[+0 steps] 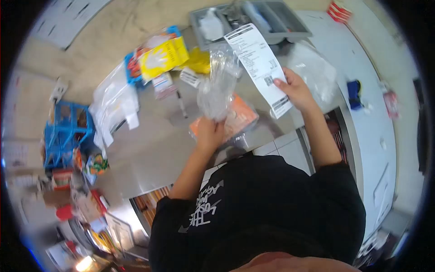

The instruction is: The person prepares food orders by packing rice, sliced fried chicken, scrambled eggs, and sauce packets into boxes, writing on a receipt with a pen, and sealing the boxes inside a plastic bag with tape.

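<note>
My right hand (295, 90) is closed on the lower part of a long printed receipt (258, 63), thumb on top near its QR code. The receipt is held up over the counter, its far end overlapping the grey tray. My left hand (211, 134) is closed around the near end of a clear crinkled plastic bag (216, 86). Its fingertips are partly hidden by the plastic. Under the bag and beside this hand lies an orange packet in clear wrap (241, 115). A dark pen (181, 104) rests on the counter left of the bag.
A grey divided tray (297, 27) stands at the back. Left of it are a yellow glove packet (164, 59), a blue basket (131, 68) and white plastic bags (117, 97). Clear plastic (312, 72) lies right. A blue rack (68, 131) stands far left on the metal counter (149, 154).
</note>
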Demonstrator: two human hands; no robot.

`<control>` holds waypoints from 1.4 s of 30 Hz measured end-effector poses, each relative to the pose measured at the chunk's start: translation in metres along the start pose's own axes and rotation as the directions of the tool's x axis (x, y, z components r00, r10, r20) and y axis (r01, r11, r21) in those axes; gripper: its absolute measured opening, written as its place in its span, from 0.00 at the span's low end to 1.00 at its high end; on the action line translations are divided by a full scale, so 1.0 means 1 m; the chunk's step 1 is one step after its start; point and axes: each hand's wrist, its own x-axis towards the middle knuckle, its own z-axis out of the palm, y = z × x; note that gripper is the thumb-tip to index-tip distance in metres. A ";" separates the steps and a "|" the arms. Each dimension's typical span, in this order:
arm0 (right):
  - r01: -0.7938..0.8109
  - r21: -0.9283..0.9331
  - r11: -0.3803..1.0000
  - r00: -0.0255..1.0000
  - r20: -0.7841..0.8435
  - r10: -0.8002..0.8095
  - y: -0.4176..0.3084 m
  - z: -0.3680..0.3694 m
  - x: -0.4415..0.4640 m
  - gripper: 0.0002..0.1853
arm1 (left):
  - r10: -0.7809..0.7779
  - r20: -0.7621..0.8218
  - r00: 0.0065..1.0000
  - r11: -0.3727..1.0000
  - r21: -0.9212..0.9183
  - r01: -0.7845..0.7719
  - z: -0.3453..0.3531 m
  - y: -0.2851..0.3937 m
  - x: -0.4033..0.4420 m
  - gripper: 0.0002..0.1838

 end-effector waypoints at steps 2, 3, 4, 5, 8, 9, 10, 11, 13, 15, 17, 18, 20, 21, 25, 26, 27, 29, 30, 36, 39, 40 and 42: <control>0.077 0.193 0.978 0.977 -0.210 -0.035 0.012 0.004 -0.045 0.13 | -0.128 0.085 0.988 0.980 -0.140 0.139 0.014 0.011 0.027 0.14; 0.083 0.191 0.978 0.966 -0.256 -0.032 0.020 0.003 -0.064 0.13 | -0.088 0.111 0.990 0.984 -0.146 0.104 0.017 0.014 0.031 0.14; 0.021 0.199 0.980 0.967 -0.252 0.031 0.032 0.002 -0.081 0.13 | -0.046 -0.107 0.993 0.981 -0.193 0.025 0.020 0.012 0.031 0.15; -0.044 0.208 0.977 0.965 -0.244 0.095 0.040 -0.002 -0.097 0.12 | -0.019 -0.320 0.947 0.971 -0.230 -0.058 0.021 0.009 0.030 0.17; -0.034 0.215 0.976 0.951 -0.295 0.098 0.034 -0.006 -0.126 0.13 | -0.004 -0.663 0.748 0.926 -0.285 -0.247 0.019 0.025 0.028 0.21; -0.034 0.220 0.975 0.939 -0.326 0.106 0.030 -0.006 -0.134 0.13 | 0.174 -0.482 0.859 0.802 -0.437 -0.408 0.003 0.054 0.021 0.22; -0.014 0.194 0.981 0.940 -0.332 0.079 0.027 -0.006 -0.137 0.12 | 0.377 -0.313 0.872 0.632 -0.601 -0.489 0.000 0.073 0.018 0.22; 0.016 0.163 0.987 0.942 -0.332 0.040 0.024 -0.012 -0.141 0.12 | 0.391 -0.313 0.866 0.621 -0.604 -0.499 0.017 0.090 0.020 0.22; 0.045 0.173 0.984 0.942 -0.334 0.016 0.019 -0.023 -0.143 0.13 | 0.308 0.530 0.790 0.095 -0.843 0.529 0.054 0.125 0.037 0.21; 0.114 -0.210 0.971 0.949 -0.265 -0.168 0.018 -0.042 -0.153 0.13 | 0.264 0.515 0.816 0.061 -0.853 0.519 0.075 0.161 0.049 0.19; 0.125 -0.166 0.978 0.932 -0.319 -0.173 0.028 -0.058 -0.168 0.14 | 0.166 0.495 0.853 -0.020 -0.863 0.504 0.094 0.195 0.065 0.15; 0.062 -0.276 0.959 0.987 -0.128 -0.100 0.043 -0.066 -0.175 0.12 | 0.125 0.490 0.863 -0.060 -0.864 0.499 0.097 0.204 0.078 0.12; 0.020 -0.395 0.919 0.999 0.044 -0.003 0.083 -0.098 -0.185 0.11 | 0.044 0.289 0.956 0.013 -0.957 0.288 0.104 0.218 0.112 0.12; 0.028 -0.439 0.898 0.977 0.200 0.068 0.112 -0.123 -0.195 0.10 | 0.052 0.148 0.988 0.162 -0.977 0.138 0.105 0.235 0.128 0.14; -0.209 -0.056 0.976 0.763 -0.634 0.127 0.155 -0.299 -0.213 0.07 | 0.366 0.561 0.743 0.918 -0.086 -0.388 0.163 0.338 0.148 0.26; -0.213 -0.034 0.977 0.761 -0.633 0.144 0.167 -0.345 -0.211 0.07 | 0.418 0.653 0.631 0.848 -0.031 -0.529 0.204 0.352 0.147 0.31; -0.232 0.054 0.971 0.620 -0.761 0.191 0.179 -0.391 -0.206 0.10 | 0.446 0.738 0.506 0.748 0.002 -0.663 0.253 0.359 0.148 0.35; -0.219 0.151 0.964 0.451 -0.860 0.237 0.195 -0.444 -0.197 0.13 | 0.451 0.817 0.359 0.652 -0.027 -0.758 0.339 0.389 0.151 0.40; -0.302 0.261 0.917 0.551 -0.737 0.392 0.204 -0.460 -0.187 0.14 | 0.428 0.836 0.343 0.623 0.002 -0.782 0.379 0.402 0.156 0.41; -0.039 0.426 0.904 0.650 -0.677 0.347 0.228 -0.460 -0.179 0.10 | 0.269 0.903 0.336 0.623 0.103 -0.776 0.467 0.432 0.182 0.42; 0.023 0.371 0.928 0.556 -0.777 0.296 0.241 -0.431 -0.209 0.09 | 0.171 0.931 0.322 0.648 0.140 -0.749 0.465 0.444 0.191 0.40; -0.158 0.325 0.932 0.559 -0.749 0.356 0.247 -0.425 -0.218 0.08 | 0.134 0.938 0.319 0.673 0.150 -0.724 0.464 0.443 0.187 0.40; -0.160 0.426 0.890 0.563 -0.701 0.437 0.257 -0.424 -0.213 0.08 | 0.140 0.937 0.321 0.664 0.152 -0.732 0.466 0.440 0.184 0.41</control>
